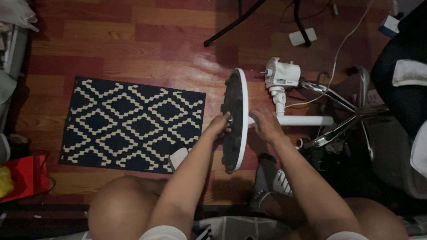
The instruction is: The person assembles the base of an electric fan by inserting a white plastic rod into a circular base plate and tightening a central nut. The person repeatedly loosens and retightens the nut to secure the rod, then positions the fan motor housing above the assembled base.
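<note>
A standing fan lies on its side on the wooden floor. Its round white base (242, 95) stands on edge, its dark underside facing left. My left hand (219, 125) pinches a small screw or knob at the centre of that underside. My right hand (263, 123) grips the white pole (307, 120) just behind the base. The white motor head (281, 74) sits to the right of the base, above the pole, with a white cord trailing from it.
A dark blue and white patterned rug (129, 124) lies to the left. An office chair's chrome legs (351, 113) and black seat (400, 89) crowd the right. A red bag (24, 178) sits at lower left. My knees and sandalled feet are below.
</note>
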